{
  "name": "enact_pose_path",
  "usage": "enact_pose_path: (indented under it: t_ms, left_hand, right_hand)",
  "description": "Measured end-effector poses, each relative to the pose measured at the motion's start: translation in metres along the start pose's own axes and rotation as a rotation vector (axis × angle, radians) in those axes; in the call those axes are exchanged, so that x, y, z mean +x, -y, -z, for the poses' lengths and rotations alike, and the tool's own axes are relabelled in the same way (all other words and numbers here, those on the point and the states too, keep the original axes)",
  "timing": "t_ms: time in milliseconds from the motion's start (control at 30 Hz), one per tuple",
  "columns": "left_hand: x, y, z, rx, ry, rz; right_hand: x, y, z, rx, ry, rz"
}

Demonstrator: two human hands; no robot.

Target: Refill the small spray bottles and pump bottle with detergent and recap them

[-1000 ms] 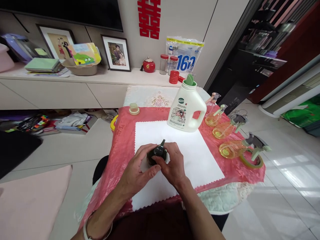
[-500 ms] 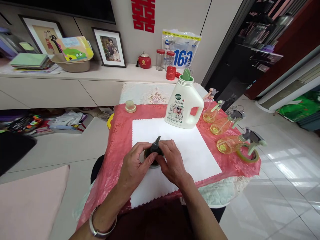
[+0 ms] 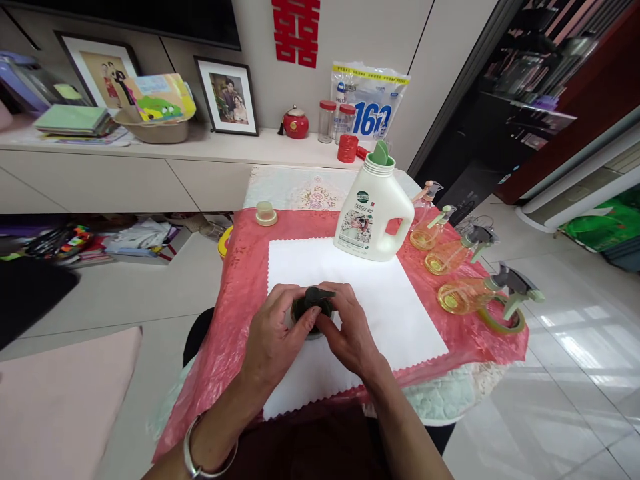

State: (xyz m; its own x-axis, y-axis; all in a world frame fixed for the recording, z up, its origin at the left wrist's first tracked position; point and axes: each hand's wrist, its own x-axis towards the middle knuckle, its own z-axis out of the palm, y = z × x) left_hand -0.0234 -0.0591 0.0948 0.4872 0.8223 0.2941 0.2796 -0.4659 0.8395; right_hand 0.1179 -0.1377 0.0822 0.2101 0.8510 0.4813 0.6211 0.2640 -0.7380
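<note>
Both hands close around a pump bottle with a dark pump head, which stands on a white scallop-edged sheet. My left hand wraps the bottle's left side, thumb on the pump collar. From the right, my right hand curls around the pump, its thumb meeting the left one. Most of the bottle's body is hidden below the hands. Behind them stands a white detergent jug with a green spout. Its pale cap sits at the back left of the table.
Along the table's right side stand several spray bottles of yellow liquid, and a roll of tape. Red plastic film covers the table. A cabinet ledge behind holds red-lidded jars, picture frames and a basket.
The pump nozzle has turned from pointing away from me to pointing right. Both hands stay around the bottle, and the whole view has shifted slightly.
</note>
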Motion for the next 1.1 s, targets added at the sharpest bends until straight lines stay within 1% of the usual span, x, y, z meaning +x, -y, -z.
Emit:
enact_pose_path:
  t_ms: [100, 267, 433, 667, 767, 900, 967, 1033, 1100]
  left_hand:
    - [-0.005, 0.002, -0.002, -0.017, -0.008, 0.045]
    - [-0.007, 0.004, -0.004, -0.067, -0.039, 0.132]
    - [-0.001, -0.001, -0.001, -0.039, -0.012, 0.12]
    - [0.0, -0.004, -0.002, -0.042, -0.014, 0.07]
    - [-0.002, -0.003, -0.003, -0.04, -0.024, 0.072]
    - [-0.001, -0.003, -0.003, -0.044, -0.034, 0.16]
    - [0.001, -0.004, -0.003, -0.044, -0.028, 0.166]
    - [0.002, -0.006, -0.003, -0.039, -0.026, 0.144]
    - [0.002, -0.007, -0.003, -0.043, -0.034, 0.122]
  right_hand:
    - [0.0, -0.001, 0.004, 0.024, 0.016, -0.01]
    - [-0.001, -0.006, -0.003, 0.025, -0.04, -0.01]
    - [0.0, -0.008, -0.007, 0.013, -0.095, -0.03]
    - [0.005, -0.008, -0.001, 0.047, -0.012, 0.008]
    - [0.007, -0.009, -0.003, 0.045, -0.048, 0.019]
    - [0.007, -0.01, -0.012, 0.038, -0.131, 0.02]
    - [0.006, -0.009, -0.014, 0.035, -0.16, 0.003]
    - [0.006, -0.009, -0.013, 0.039, -0.162, -0.025]
    - [0.007, -0.008, -0.009, 0.055, -0.12, -0.046]
